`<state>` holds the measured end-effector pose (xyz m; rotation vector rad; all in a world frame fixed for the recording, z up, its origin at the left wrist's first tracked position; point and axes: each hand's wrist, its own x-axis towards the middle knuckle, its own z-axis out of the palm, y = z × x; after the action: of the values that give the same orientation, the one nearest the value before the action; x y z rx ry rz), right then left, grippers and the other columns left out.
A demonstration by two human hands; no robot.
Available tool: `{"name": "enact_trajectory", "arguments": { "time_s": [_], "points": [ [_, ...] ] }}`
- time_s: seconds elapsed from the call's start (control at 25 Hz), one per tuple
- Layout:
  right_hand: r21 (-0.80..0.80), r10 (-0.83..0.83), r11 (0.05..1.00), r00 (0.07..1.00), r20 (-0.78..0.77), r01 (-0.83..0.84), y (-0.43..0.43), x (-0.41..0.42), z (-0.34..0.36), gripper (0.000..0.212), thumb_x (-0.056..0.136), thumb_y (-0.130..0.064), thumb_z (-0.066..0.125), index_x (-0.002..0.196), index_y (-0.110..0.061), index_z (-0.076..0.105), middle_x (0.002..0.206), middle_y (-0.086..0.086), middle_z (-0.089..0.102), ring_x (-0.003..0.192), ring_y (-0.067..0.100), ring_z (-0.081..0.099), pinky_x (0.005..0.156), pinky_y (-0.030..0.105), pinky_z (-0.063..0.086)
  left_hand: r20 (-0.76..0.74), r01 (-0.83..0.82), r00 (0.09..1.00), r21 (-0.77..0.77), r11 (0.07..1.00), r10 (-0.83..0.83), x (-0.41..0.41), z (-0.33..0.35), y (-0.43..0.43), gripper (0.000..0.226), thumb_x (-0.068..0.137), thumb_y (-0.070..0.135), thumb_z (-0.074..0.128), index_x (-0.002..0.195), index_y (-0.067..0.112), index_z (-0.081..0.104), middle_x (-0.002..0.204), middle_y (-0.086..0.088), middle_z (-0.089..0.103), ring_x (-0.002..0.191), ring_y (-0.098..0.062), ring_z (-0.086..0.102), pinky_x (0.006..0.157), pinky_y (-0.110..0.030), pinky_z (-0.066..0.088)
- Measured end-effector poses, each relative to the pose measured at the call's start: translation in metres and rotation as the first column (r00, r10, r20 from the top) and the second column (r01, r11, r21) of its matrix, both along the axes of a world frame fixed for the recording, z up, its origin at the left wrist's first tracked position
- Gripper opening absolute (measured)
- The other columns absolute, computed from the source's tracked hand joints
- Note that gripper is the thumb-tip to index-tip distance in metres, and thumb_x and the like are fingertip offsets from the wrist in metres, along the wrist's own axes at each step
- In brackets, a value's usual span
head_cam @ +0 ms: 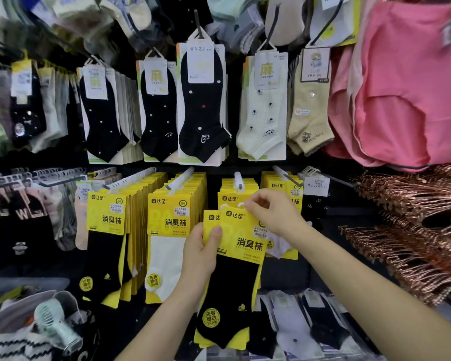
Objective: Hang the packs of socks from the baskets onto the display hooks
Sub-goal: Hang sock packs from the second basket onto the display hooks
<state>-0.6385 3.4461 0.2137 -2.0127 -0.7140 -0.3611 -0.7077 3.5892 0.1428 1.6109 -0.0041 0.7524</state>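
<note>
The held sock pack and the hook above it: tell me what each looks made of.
Held sock pack: a glossy yellow printed card header, probably coated paper, over a black knit sock, matte and soft-looking, likely cotton blend. Hook: a smooth pale prong with a slight sheen; white-coated metal or plastic, which one is unclear.

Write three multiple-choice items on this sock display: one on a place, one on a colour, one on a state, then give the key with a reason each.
1. Where is the right hand?
A. at the top of the held packs
B. on the pink garments
C. in the bag

2. What colour are the socks in the held packs?
A. white
B. black
C. beige

3. Are the held packs hung?
A. yes, on the hook
B. no, held below the hook
C. lying on the floor

Key: 1 A, its fingers pinch the top edge; 2 B, black socks below the yellow card; 3 B, the left hand grips them beneath the hook.
</note>
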Motion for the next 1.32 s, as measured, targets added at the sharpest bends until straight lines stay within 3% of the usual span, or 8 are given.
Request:
{"name": "enact_trajectory", "arguments": {
  "time_s": [0.24, 0.44, 0.68, 0.8, 0.92, 1.0, 1.16, 1.32],
  "points": [
    [0.003, -0.13, 0.992, 0.991, 0.017, 0.13, -0.001, 0.03, 0.021, 0.015, 0.095, -0.02, 0.05, 0.083, -0.012, 0.055, 0.064, -0.006, 0.046, 0.059, 0.011, 0.042, 0.057, 0.026, 0.035, 0.015, -0.081, 0.997, -0.046, 0.996, 0.081, 0.004, -0.012, 0.023, 0.02, 0.097, 0.027, 0.046, 0.078, 0.02, 0.052, 0.07, 0.009, 0.057, 0.061, 0.003, 0.054, 0.056, -0.013, 0.042],
    [-0.027, -0.14, 0.99, 0.989, 0.036, 0.141, 0.017, 0.047, 0.028, 0.017, 0.094, -0.022, 0.051, 0.083, -0.013, 0.06, 0.065, -0.008, 0.048, 0.059, 0.008, 0.043, 0.055, 0.025, 0.035, 0.038, -0.181, 0.982, -0.098, 0.979, 0.185, -0.001, -0.019, 0.056, 0.015, 0.097, 0.027, 0.046, 0.092, 0.026, 0.06, 0.094, 0.001, 0.07, 0.09, -0.016, 0.067, 0.076, -0.035, 0.053],
    [-0.116, -0.191, 0.974, 0.98, 0.052, 0.196, 0.027, 0.055, 0.019, 0.019, 0.093, -0.026, 0.054, 0.074, -0.021, 0.057, 0.072, -0.007, 0.058, 0.069, 0.014, 0.053, 0.054, 0.024, 0.039, 0.027, -0.174, 0.984, -0.058, 0.983, 0.176, -0.006, -0.013, 0.065, 0.016, 0.095, 0.026, 0.048, 0.085, 0.025, 0.061, 0.092, -0.003, 0.07, 0.088, -0.021, 0.066, 0.077, -0.04, 0.052],
    [-0.069, -0.265, 0.958, 0.95, 0.165, 0.279, 0.019, 0.047, 0.01, 0.012, 0.091, -0.029, 0.055, 0.087, -0.02, 0.062, 0.087, -0.002, 0.061, 0.084, 0.018, 0.057, 0.071, 0.033, 0.048, 0.026, -0.148, 0.989, -0.017, 0.989, 0.148, -0.003, -0.007, 0.05, 0.018, 0.094, 0.027, 0.049, 0.081, 0.018, 0.059, 0.085, -0.009, 0.066, 0.08, -0.022, 0.06, 0.07, -0.037, 0.048],
    [0.09, -0.139, 0.988, 0.975, 0.175, 0.125, 0.012, 0.018, -0.012, 0.013, 0.087, -0.038, 0.059, 0.079, -0.027, 0.057, 0.082, -0.005, 0.06, 0.078, 0.011, 0.055, 0.067, 0.027, 0.045, 0.035, -0.108, 0.993, -0.017, 0.994, 0.109, 0.001, -0.005, 0.032, 0.018, 0.093, 0.028, 0.052, 0.084, 0.015, 0.061, 0.089, -0.017, 0.067, 0.082, -0.033, 0.061, 0.074, -0.045, 0.051],
    [0.033, -0.009, 0.999, 0.996, 0.091, 0.006, 0.01, 0.002, -0.021, 0.015, 0.083, -0.043, 0.064, 0.076, -0.032, 0.055, 0.076, -0.007, 0.058, 0.071, 0.007, 0.052, 0.063, 0.022, 0.042, 0.046, -0.08, 0.996, -0.028, 0.996, 0.082, 0.003, -0.003, 0.02, 0.016, 0.092, 0.027, 0.054, 0.083, 0.016, 0.062, 0.086, -0.012, 0.068, 0.08, -0.028, 0.063, 0.073, -0.04, 0.052],
    [0.021, 0.079, 0.997, 0.997, 0.008, -0.079, 0.004, 0.0, -0.018, 0.004, 0.086, -0.03, 0.065, 0.083, -0.027, 0.065, 0.074, -0.011, 0.062, 0.064, -0.002, 0.05, 0.061, 0.016, 0.038, 0.036, -0.027, 0.999, 0.007, 1.0, 0.027, 0.009, -0.003, 0.002, 0.011, 0.091, 0.025, 0.056, 0.083, 0.02, 0.063, 0.082, -0.002, 0.07, 0.079, -0.02, 0.067, 0.069, -0.035, 0.053],
    [0.014, 0.068, 0.998, 0.998, 0.009, -0.068, 0.0, 0.005, -0.005, 0.02, 0.088, -0.019, 0.062, 0.07, -0.029, 0.061, 0.067, -0.015, 0.057, 0.064, -0.001, 0.05, 0.061, 0.016, 0.04, -0.002, 0.034, 0.999, 0.047, 0.998, -0.034, 0.017, -0.005, -0.007, 0.012, 0.091, 0.027, 0.056, 0.081, 0.024, 0.062, 0.077, 0.006, 0.07, 0.072, -0.005, 0.067, 0.062, -0.022, 0.053]
  ]
}}
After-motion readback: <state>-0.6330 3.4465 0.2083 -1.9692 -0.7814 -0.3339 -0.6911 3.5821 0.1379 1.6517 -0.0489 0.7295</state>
